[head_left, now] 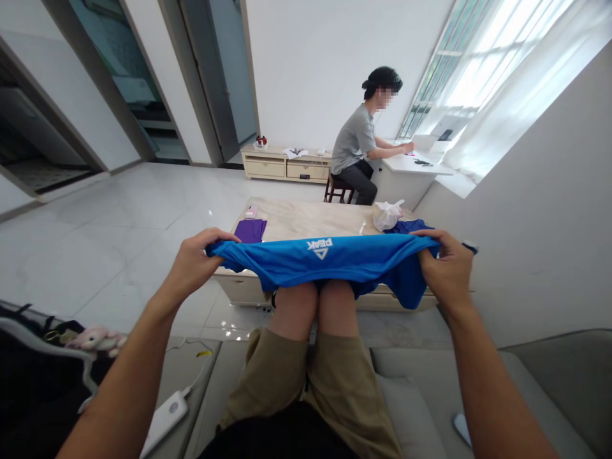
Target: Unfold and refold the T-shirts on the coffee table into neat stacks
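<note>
A bright blue shirt (329,261) with a white PEAK logo is stretched out sideways above my knees, in front of the coffee table. My left hand (194,261) pinches its left end between thumb and fingers. At the opposite end, my right hand (447,268) grips the cloth, and a loose fold hangs down beside it. The upper edge is pulled nearly straight, while the lower part sags in creases. Behind it on the table lie a folded purple cloth (250,231) at the left and a darker blue cloth (411,226) at the right, partly hidden.
The marble-topped coffee table (306,217) bears a white plastic bag (386,215) and a pink phone-like item (251,211). A person (358,140) sits at a white desk (415,164) by the window. On the sofa (205,382) rest a white power strip (167,417) and a plush toy (98,341).
</note>
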A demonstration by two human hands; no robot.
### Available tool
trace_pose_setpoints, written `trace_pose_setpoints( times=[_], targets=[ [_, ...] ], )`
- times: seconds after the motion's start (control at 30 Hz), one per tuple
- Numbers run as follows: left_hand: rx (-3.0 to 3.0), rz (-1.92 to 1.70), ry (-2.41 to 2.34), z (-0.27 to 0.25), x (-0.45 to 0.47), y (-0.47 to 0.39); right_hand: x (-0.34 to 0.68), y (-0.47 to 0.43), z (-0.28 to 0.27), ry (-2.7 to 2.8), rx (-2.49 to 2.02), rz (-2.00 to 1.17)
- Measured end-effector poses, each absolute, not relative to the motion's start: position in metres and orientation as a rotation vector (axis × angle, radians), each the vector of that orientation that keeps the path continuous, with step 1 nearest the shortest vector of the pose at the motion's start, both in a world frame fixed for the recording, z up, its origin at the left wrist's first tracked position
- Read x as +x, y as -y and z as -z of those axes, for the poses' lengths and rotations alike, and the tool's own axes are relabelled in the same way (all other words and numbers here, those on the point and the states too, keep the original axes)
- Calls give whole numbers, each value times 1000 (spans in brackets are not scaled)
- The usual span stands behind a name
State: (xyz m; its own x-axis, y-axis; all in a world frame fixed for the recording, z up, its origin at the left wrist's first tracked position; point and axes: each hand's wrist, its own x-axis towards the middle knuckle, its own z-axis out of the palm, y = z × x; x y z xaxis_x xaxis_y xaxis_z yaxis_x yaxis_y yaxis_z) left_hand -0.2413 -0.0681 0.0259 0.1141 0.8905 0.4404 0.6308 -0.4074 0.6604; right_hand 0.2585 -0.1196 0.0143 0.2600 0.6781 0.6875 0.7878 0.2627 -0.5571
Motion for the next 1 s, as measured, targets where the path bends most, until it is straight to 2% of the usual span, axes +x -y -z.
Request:
trace_pose_setpoints(
  times=[0.17, 0.37, 0.53, 0.63, 0.73, 0.83, 0.93, 1.0],
  targets=[
    [1984, -947, -1538, 2, -247, 62, 260, 112, 26, 1427, -1518, -37],
    [2172, -997, -1523, 13, -255, 39, 277, 97, 40, 1511, -1426, 292],
    [2124, -897, -1478, 45, -269, 6, 296, 66, 76, 1784, -1357, 241],
    [2155, -918, -1569, 47, -269, -47, 309, 6, 85, 1743, -1415, 244],
    [2206, -898, -1742, 39, -249, -139, 319, -101, 75, 1671, -1531, 246],
    [2177, -728, -1973, 46, -213, -238, 317, -213, 70, 1642, -1780, 249],
    [2113, -603, -2206, 90, -172, -291, 292, -271, 102, 1669, -2003, 234],
    [2141, -618, -2254, 139, -146, -288, 264, -266, 148, 1701, -2071, 219]
  ],
)
